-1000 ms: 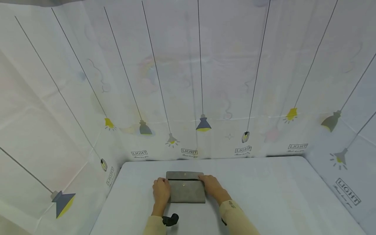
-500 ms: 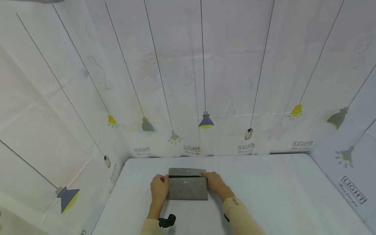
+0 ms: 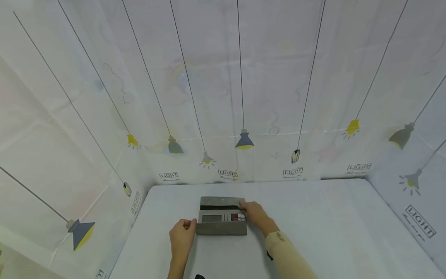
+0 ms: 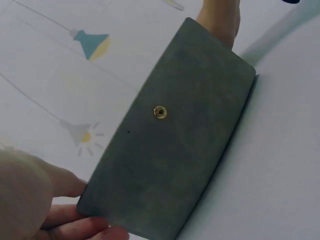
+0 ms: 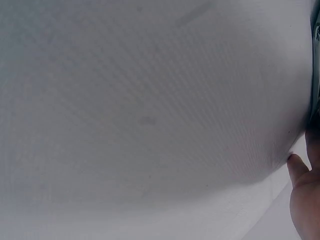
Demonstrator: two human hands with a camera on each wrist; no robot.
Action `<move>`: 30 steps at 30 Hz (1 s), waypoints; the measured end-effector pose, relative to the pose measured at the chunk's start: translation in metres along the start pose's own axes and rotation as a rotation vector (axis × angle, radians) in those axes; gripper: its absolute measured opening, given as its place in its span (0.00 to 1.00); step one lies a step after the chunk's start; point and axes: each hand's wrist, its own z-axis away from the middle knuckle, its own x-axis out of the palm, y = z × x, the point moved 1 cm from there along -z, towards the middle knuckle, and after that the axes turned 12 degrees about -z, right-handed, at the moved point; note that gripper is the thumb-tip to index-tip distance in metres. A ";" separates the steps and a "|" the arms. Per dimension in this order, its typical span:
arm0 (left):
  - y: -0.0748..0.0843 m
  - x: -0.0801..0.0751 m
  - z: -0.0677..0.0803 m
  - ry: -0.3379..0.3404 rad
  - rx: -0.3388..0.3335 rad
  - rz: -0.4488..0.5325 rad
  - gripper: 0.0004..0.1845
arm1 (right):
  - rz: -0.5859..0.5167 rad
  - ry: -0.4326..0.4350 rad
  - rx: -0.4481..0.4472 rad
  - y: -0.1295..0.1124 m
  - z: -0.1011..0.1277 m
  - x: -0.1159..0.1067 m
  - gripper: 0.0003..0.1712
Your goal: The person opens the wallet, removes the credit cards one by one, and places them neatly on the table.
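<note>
A grey long wallet [image 3: 221,229] lies on the table, its front panel raised toward the person. Behind that panel a clear window pocket [image 3: 211,218] and some red-and-white cards [image 3: 238,217] show, with a dark strip [image 3: 218,207] above them. My left hand [image 3: 182,237] pinches the front panel at its left corner. In the left wrist view, the panel's grey outer face carries a brass snap [image 4: 160,112], with thumb and fingers at one corner. My right hand [image 3: 258,217] grips the wallet's upper right edge; its right wrist view catches only part of the hand [image 5: 306,205].
A white table [image 3: 313,224] extends around the wallet, mostly to the right. White sheets printed with hanging lamps [image 3: 244,140] enclose its back and sides. A black wrist strap piece [image 3: 199,276] shows at the bottom edge.
The left hand has moved down and toward the person, tilting the wallet's front panel open and exposing the pockets and cards. The right hand stays at the upper right edge.
</note>
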 end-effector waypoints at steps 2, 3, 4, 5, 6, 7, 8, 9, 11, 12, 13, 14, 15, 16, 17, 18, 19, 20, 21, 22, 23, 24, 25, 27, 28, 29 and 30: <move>-0.001 -0.004 0.006 -0.019 -0.013 -0.010 0.13 | -0.001 -0.001 -0.003 0.000 0.000 -0.001 0.16; 0.000 -0.006 0.009 -0.027 -0.017 -0.014 0.13 | 0.002 -0.001 -0.002 0.001 0.000 -0.001 0.16; 0.000 -0.008 0.012 -0.036 -0.022 -0.020 0.13 | 0.006 -0.001 -0.005 0.000 0.000 -0.001 0.16; 0.001 -0.010 0.015 -0.041 -0.024 -0.031 0.13 | 0.011 -0.001 -0.008 0.000 0.000 -0.001 0.16; 0.001 -0.012 0.018 -0.051 -0.026 -0.042 0.13 | 0.013 0.001 -0.009 0.000 0.000 -0.001 0.16; 0.001 -0.014 0.021 -0.059 -0.028 -0.052 0.12 | 0.020 0.003 -0.009 -0.001 0.001 -0.001 0.16; 0.000 -0.016 0.024 -0.071 -0.030 -0.062 0.12 | 0.025 0.007 -0.012 -0.001 0.001 -0.001 0.15; 0.000 -0.017 0.026 -0.082 -0.032 -0.074 0.12 | 0.032 0.010 -0.010 -0.001 0.001 -0.001 0.15; -0.002 -0.019 0.031 -0.107 -0.037 -0.100 0.12 | 0.040 0.012 -0.010 -0.001 0.001 0.000 0.15; -0.003 -0.019 0.032 -0.118 -0.042 -0.111 0.13 | 0.041 0.014 -0.009 0.000 0.001 0.000 0.15; -0.004 -0.020 0.034 -0.128 -0.045 -0.126 0.13 | 0.042 0.016 -0.013 0.000 0.000 0.000 0.15; -0.006 -0.019 0.036 -0.138 -0.045 -0.141 0.14 | 0.040 0.016 -0.011 0.000 0.000 0.000 0.16; -0.008 -0.019 0.037 -0.145 -0.038 -0.154 0.14 | 0.035 0.016 -0.007 0.000 0.000 0.000 0.16; -0.010 -0.018 0.039 -0.154 -0.030 -0.165 0.15 | 0.034 0.017 -0.009 0.000 0.001 0.000 0.16; -0.012 -0.017 0.040 -0.161 -0.016 -0.175 0.16 | 0.028 0.020 -0.009 0.000 0.001 0.000 0.16; -0.015 -0.015 0.041 -0.166 -0.006 -0.183 0.16 | 0.021 0.020 -0.004 0.001 0.001 0.000 0.16; -0.018 -0.013 0.043 -0.172 0.009 -0.193 0.17 | 0.018 0.018 -0.002 0.000 0.001 0.000 0.16; -0.020 -0.011 0.044 -0.178 0.020 -0.200 0.17 | 0.015 0.015 0.002 0.000 0.001 0.000 0.16; -0.023 -0.009 0.045 -0.184 0.032 -0.207 0.18 | 0.015 0.012 -0.002 0.000 0.001 0.001 0.16; -0.025 -0.006 0.047 -0.189 0.032 -0.216 0.18 | 0.018 0.007 -0.006 0.000 0.001 0.001 0.17; -0.027 -0.004 0.048 -0.191 0.035 -0.224 0.18 | 0.014 0.001 -0.008 0.000 0.001 0.001 0.17; -0.028 -0.002 0.049 -0.199 0.027 -0.231 0.18 | 0.013 -0.006 -0.013 -0.001 0.001 0.001 0.17; -0.029 0.000 0.051 -0.206 0.020 -0.242 0.19 | 0.014 -0.011 -0.019 -0.001 0.001 0.002 0.17; -0.030 0.004 0.053 -0.217 0.000 -0.253 0.20 | 0.005 -0.018 -0.025 -0.001 0.002 0.003 0.19; -0.029 0.006 0.055 -0.219 -0.014 -0.262 0.20 | 0.002 -0.019 -0.028 -0.001 0.002 0.003 0.20; -0.029 0.007 0.057 -0.215 -0.023 -0.269 0.21 | -0.002 -0.020 -0.025 -0.001 0.002 0.004 0.21; -0.029 0.009 0.059 -0.209 -0.034 -0.275 0.22 | -0.001 -0.020 -0.019 0.000 0.003 0.005 0.22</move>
